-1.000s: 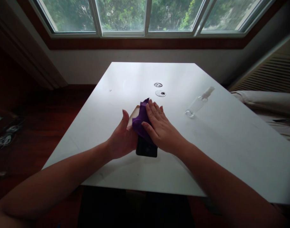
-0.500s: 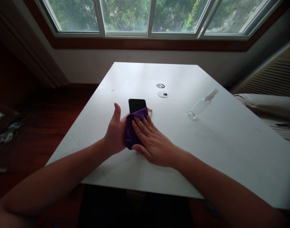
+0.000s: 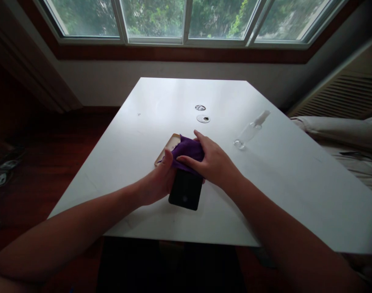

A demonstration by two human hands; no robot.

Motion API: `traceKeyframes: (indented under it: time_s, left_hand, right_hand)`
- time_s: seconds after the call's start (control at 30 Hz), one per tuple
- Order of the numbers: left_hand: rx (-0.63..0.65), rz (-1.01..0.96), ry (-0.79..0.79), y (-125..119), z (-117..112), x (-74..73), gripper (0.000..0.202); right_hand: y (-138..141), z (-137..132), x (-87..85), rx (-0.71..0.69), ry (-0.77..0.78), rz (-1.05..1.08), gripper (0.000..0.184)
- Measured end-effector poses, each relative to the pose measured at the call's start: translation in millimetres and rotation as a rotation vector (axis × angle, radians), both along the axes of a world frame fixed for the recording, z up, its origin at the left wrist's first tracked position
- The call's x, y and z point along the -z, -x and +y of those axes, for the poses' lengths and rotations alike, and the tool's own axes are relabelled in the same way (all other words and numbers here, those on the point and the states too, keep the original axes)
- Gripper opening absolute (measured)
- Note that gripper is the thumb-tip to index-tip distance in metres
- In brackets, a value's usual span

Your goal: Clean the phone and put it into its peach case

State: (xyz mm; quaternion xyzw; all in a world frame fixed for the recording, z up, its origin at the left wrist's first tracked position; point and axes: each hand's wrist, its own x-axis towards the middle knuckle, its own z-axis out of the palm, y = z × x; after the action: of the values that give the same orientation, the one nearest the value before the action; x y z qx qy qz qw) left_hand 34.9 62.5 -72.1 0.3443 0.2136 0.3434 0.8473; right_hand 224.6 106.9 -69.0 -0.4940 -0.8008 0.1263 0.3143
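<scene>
Currently, the left hand [image 3: 158, 182] is grasping a black smartphone [image 3: 186, 191] above the desk's [image 3: 280, 199] near side, while the right hand [image 3: 218, 163] is clasping a purple cloth [image 3: 190, 149] around its far end — pushing too hard could send it slipping loose.

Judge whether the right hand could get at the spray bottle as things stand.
Likely yes: nothing visible stands between the right hand and the spray bottle, though the hand would probably have to release the purple cloth it holds against the black phone.
</scene>
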Motion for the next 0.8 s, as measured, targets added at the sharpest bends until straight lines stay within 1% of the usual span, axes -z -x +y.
traceKeyframes:
  time_s: [0.1, 0.17, 0.27, 0.33, 0.37, 0.47, 0.53, 0.6, 0.67, 0.73, 0.8]
  left_hand:
    - [0.014, 0.008, -0.021, 0.8, 0.1, 1.6, 0.095]
    - [-0.006, 0.016, -0.042, 1.9, 0.1, 1.5, 0.092]
    - [0.023, 0.050, -0.062, 3.6, 0.7, 1.1, 0.092]
    - [0.019, 0.081, -0.066, 4.2, 1.4, 1.9, 0.087]
    - [-0.006, 0.106, -0.059, 4.1, 1.7, 2.8, 0.081]
    - [-0.152, 0.193, -0.016, 2.6, 2.5, 6.0, 0.054]
    - [-0.235, 0.237, -0.008, 1.0, 2.7, 7.7, 0.043]
    - [-0.297, 0.257, -0.029, -0.3, 3.1, 8.5, 0.040]
    - [-0.340, 0.259, -0.051, -0.7, 3.7, 8.6, 0.040]
    - [-0.370, 0.241, -0.066, -0.2, 4.7, 8.3, 0.038]
    - [-0.392, 0.223, -0.078, 0.6, 5.9, 7.6, 0.037]
  right_hand:
    - [-5.6, -0.6, -5.0, 0.022, 0.116, 0.128, 0.065]
    - [-5.4, -3.0, -7.8, 0.046, 0.145, 0.219, 0.054]
    - [-2.9, -6.0, -11.0, 0.106, 0.142, 0.339, 0.052]
    - [-2.1, -6.9, -13.1, 0.160, 0.106, 0.397, 0.053]
    - [-2.2, -7.1, -14.1, 0.193, 0.074, 0.418, 0.054]
    - [-4.0, -6.5, -15.5, 0.303, -0.020, 0.473, 0.053]
    - [-5.4, -4.8, -13.6, 0.333, -0.025, 0.525, 0.051]
    - [-6.3, -1.6, -8.6, 0.292, 0.026, 0.591, 0.048]
    - [-6.6, 2.7, -1.1, 0.205, 0.077, 0.659, 0.045]
    - [-6.0, 6.9, 7.1, 0.122, 0.079, 0.705, 0.047]
    - [-4.9, 9.5, 13.9, 0.071, 0.057, 0.689, 0.051]
